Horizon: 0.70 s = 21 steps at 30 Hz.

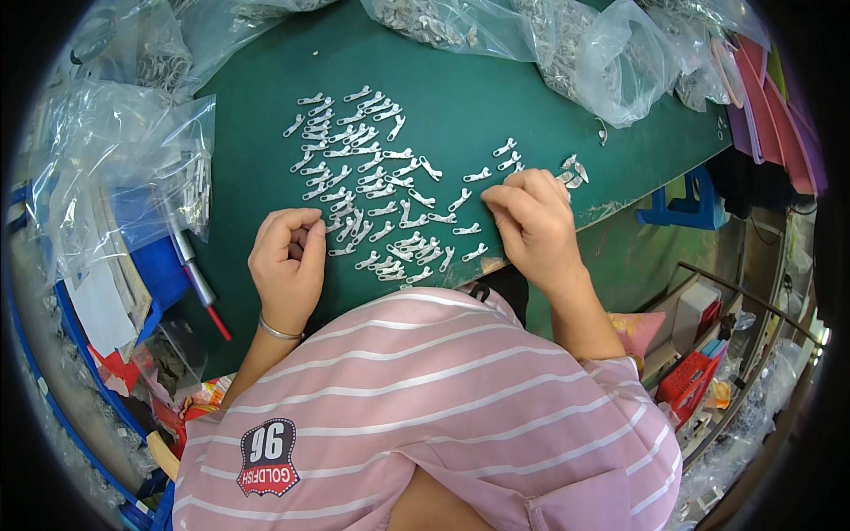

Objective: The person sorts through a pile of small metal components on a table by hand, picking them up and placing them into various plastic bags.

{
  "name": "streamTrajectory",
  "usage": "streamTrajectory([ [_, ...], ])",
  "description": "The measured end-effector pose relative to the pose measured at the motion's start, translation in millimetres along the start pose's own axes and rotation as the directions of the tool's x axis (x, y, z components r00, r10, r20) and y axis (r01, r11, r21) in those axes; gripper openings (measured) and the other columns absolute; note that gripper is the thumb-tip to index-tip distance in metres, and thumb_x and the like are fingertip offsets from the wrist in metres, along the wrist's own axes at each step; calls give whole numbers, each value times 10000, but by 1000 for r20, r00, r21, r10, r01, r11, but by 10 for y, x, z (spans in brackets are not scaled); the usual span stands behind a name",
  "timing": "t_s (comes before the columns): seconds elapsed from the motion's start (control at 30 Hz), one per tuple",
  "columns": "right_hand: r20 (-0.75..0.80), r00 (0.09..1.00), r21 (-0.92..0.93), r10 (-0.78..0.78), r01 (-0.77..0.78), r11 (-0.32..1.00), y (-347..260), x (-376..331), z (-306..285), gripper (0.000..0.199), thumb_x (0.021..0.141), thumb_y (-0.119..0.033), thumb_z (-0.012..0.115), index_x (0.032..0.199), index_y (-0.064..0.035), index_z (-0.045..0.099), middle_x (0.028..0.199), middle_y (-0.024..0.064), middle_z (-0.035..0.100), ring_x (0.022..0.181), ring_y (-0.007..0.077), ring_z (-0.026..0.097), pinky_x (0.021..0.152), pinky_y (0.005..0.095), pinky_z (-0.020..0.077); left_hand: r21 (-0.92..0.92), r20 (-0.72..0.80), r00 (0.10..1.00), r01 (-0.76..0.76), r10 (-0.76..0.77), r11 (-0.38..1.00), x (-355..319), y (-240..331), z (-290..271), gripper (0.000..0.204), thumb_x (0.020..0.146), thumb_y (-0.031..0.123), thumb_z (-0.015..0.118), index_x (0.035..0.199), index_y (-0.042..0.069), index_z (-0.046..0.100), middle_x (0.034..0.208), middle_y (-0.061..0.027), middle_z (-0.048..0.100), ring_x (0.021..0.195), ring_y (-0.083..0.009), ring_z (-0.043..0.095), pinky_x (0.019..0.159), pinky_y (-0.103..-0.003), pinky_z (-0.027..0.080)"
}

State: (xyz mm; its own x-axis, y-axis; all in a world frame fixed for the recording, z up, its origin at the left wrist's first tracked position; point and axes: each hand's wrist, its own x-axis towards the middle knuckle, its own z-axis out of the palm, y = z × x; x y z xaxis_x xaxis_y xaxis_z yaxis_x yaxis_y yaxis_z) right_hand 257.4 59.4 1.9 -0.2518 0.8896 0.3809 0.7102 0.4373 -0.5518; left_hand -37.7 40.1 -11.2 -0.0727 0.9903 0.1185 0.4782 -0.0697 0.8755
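Note:
Several small silver metal pieces (372, 177) lie spread over a green mat (460, 97). My left hand (288, 257) rests on the mat at the left edge of the spread, fingers curled in; whether it holds a piece I cannot tell. A silver bangle (279, 332) circles that wrist. My right hand (531, 221) lies at the right side of the spread, fingertips pinched down among the pieces near a small cluster (571, 170). What its fingers hold is hidden.
Clear plastic bags (584, 53) of metal parts crowd the far edge, more bags (124, 168) at the left. A red-tipped tool (202, 288) lies left of my left hand. Coloured trays (779, 115) stack at the right; a blue stool (686, 208) stands below the table edge.

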Motion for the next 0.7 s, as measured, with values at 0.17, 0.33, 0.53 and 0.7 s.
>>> streamTrajectory([
  [0.17,32,998,10,-52,52,999,-79,39,71,163,765,-7,749,913,-70,728,846,38,605,792,236,583,716,367,411,-8,3,1000,8,-8,1000,2,0,-2,86,912,-29,690,993,-1,689,932,7,617,687,-17,491,590,-163,401],
  [0.33,42,996,-10,-82,83,997,-63,78,106,148,777,-39,769,912,-75,719,851,34,607,795,237,579,719,368,405,-9,3,1000,24,-24,1000,1,12,0,86,912,-30,690,993,-2,690,931,9,614,688,-16,490,593,-160,401],
  [0.53,-8,996,14,-84,84,996,-85,271,162,110,791,-75,762,883,-86,702,868,25,604,817,243,574,731,377,399,-15,-5,1000,21,-21,1000,-6,-6,5,88,907,-31,695,988,1,692,933,7,615,683,-14,496,581,-161,404],
  [0.7,55,995,-54,-77,80,995,-143,411,310,86,796,-95,758,865,-94,707,868,19,595,841,238,563,761,398,397,-28,-9,1000,22,-23,999,-3,-3,9,90,902,-34,697,985,2,694,934,3,618,680,-15,503,578,-160,407],
])
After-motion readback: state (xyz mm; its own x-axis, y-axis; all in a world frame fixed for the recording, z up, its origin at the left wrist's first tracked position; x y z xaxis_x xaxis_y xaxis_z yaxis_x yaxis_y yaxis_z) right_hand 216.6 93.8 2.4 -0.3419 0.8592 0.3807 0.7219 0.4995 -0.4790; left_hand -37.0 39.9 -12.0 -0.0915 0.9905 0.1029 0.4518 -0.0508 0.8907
